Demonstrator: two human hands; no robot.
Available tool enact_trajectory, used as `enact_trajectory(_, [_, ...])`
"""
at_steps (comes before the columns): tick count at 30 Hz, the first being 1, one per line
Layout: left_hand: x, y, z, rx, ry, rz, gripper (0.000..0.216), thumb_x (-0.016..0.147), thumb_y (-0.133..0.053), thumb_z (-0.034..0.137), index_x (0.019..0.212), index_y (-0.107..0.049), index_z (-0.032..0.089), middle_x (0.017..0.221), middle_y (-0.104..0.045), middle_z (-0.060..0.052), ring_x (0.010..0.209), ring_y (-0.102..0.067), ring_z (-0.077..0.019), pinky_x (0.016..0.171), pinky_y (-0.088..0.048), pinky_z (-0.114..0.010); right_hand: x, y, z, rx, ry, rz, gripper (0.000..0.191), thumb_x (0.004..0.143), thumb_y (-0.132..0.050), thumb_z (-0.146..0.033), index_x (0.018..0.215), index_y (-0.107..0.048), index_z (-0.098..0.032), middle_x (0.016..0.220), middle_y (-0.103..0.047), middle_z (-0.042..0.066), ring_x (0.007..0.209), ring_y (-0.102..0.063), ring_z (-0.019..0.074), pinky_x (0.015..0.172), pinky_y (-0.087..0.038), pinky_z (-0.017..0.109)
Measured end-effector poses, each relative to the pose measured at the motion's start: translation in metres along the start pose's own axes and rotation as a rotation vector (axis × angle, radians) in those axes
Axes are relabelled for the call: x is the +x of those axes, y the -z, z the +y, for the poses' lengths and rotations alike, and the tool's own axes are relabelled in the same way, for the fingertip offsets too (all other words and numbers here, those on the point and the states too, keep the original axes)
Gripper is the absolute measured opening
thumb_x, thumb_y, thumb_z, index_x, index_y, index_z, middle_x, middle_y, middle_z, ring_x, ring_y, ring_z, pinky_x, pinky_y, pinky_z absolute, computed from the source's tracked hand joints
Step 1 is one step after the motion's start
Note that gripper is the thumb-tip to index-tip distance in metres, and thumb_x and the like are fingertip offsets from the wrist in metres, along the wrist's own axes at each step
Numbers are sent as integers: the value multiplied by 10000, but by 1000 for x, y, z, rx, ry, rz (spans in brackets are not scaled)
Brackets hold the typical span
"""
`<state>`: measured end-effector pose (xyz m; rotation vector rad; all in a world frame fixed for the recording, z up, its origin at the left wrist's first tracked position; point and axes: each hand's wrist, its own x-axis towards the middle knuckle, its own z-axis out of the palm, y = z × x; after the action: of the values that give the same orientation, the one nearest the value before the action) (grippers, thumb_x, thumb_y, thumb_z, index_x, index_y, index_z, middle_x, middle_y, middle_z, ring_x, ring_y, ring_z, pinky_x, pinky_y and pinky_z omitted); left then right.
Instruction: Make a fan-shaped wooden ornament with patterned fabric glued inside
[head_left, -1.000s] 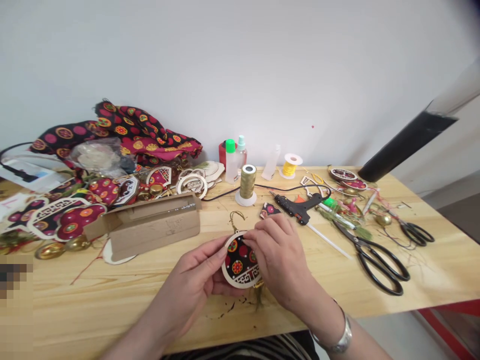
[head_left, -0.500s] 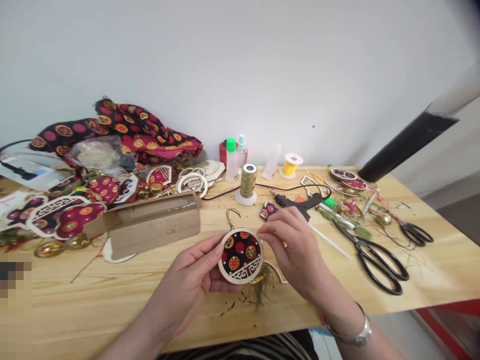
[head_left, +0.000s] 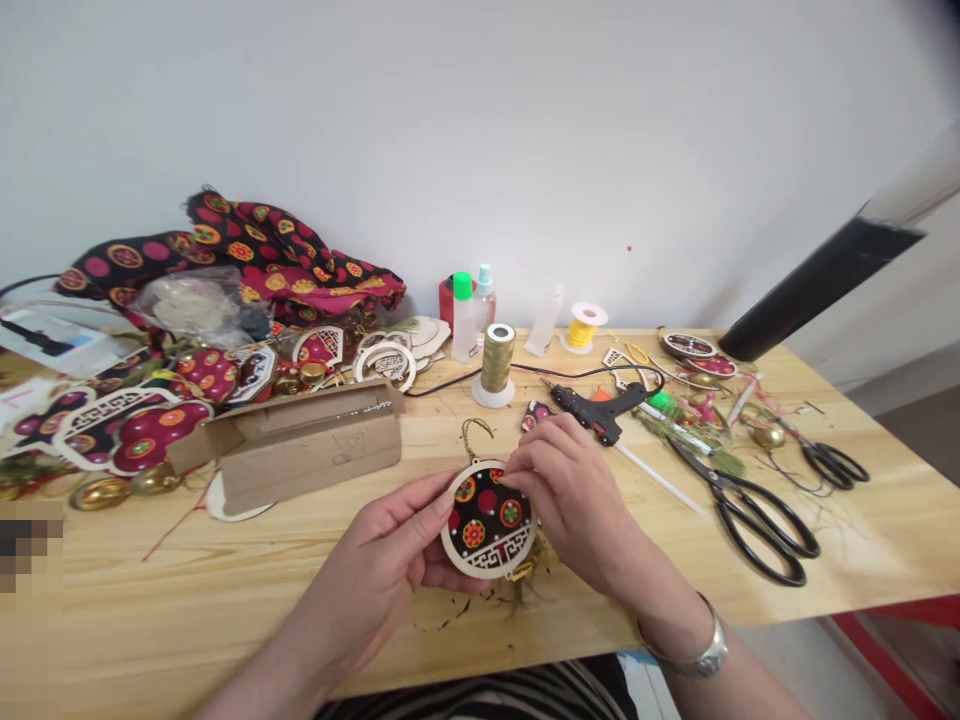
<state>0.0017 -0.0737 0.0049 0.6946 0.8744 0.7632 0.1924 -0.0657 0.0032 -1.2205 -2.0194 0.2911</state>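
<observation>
Close to the front edge of a wooden table, two bare hands hold a round ornament between them, just above the tabletop. The ornament is a pale wooden disc faced with black cloth dotted in red, orange and green, with a fretwork band across its lower part. The left hand cups it from the left and below, thumb pressed on the rim. The right hand pinches the upper right edge with its fingertips; a silver bracelet sits on that wrist. A gold cord loop rises from the top of the ornament, and a greenish tassel hangs from its bottom onto the table.

Behind the hands stands a spool of gold thread. To its right lies a black glue gun, and further right a large pair of black scissors and a smaller pair. A flat cardboard box lies to the left of the hands. Beyond it are a heap of similar ornaments and a bundle of matching patterned cloth against the white wall. Small plastic bottles and a yellow spool stand along the back.
</observation>
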Motion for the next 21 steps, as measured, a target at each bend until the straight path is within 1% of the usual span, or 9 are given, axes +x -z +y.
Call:
enact_trajectory(3, [0, -1, 1, -15, 11, 1, 331, 852, -650, 244, 1181, -677, 222, 1018, -742, -119, 767, -686, -236, 581, -614, -388, 0, 0, 1, 271, -166, 48, 192, 884, -532, -146, 697, -552, -186, 716, -560, 3, 726, -504, 154, 732, -416, 328])
enact_trajectory(6, [1, -1, 1, -20, 26, 16, 312, 850, -653, 242, 1159, -691, 221, 998, -748, -117, 757, -691, -233, 577, -611, -373, -1, 2, 4, 556, -370, 75, 192, 866, -557, -220, 679, -523, -192, 655, -510, -27, 633, -469, 126, 613, -392, 270])
enact_trajectory(8, [1, 0, 0, -18, 27, 27, 300, 852, -649, 247, 1146, -698, 213, 993, -749, -119, 748, -693, -233, 582, -609, -373, -1, 6, 6, 653, -454, 125, 188, 871, -555, -246, 694, -523, -193, 634, -485, -37, 598, -442, 116, 577, -373, 257])
enact_trajectory(9, [1, 1, 0, -16, 24, 30, 294, 854, -646, 252, 1140, -701, 209, 996, -748, -120, 745, -693, -234, 585, -608, -373, -1, 7, 6, 643, -453, 155, 181, 871, -560, -239, 698, -531, -193, 637, -489, -36, 609, -447, 119, 587, -376, 260])
enact_trajectory(11, [1, 1, 0, -9, 19, 30, 292, 858, -640, 259, 1139, -701, 208, 1002, -746, -121, 748, -693, -239, 599, -607, -385, -1, 8, 3, 516, -357, 174, 166, 860, -591, -203, 695, -566, -194, 666, -527, -22, 679, -484, 137, 653, -401, 284])
enact_trajectory(13, [1, 1, -1, -3, 14, 28, 305, 859, -638, 268, 1155, -692, 218, 993, -747, -118, 751, -693, -245, 616, -604, -406, -2, 7, -2, 330, -196, 132, 148, 849, -622, -161, 706, -611, -198, 717, -575, -5, 759, -507, 158, 741, -413, 321])
enact_trajectory(15, [1, 1, -1, 3, 10, 29, 319, 856, -643, 273, 1168, -685, 228, 973, -748, -113, 756, -692, -251, 629, -602, -422, -4, 3, -10, 175, -68, 67, 132, 865, -617, -149, 746, -646, -196, 764, -604, 13, 793, -502, 172, 783, -413, 347])
enact_trajectory(18, [2, 1, -1, 12, -2, 36, 320, 850, -652, 278, 1166, -685, 239, 962, -746, -103, 767, -690, -249, 641, -599, -421, -8, -3, -20, -2, 22, -7, 126, 909, -565, -179, 832, -665, -173, 828, -630, 48, 826, -485, 198, 795, -412, 379])
enact_trajectory(21, [2, 1, -2, 14, -7, 40, 318, 844, -660, 285, 1158, -689, 243, 961, -742, -96, 769, -684, -240, 647, -597, -409, -11, -8, -22, -134, 82, -38, 167, 939, -519, -215, 864, -660, -166, 840, -635, 57, 849, -473, 218, 797, -396, 407])
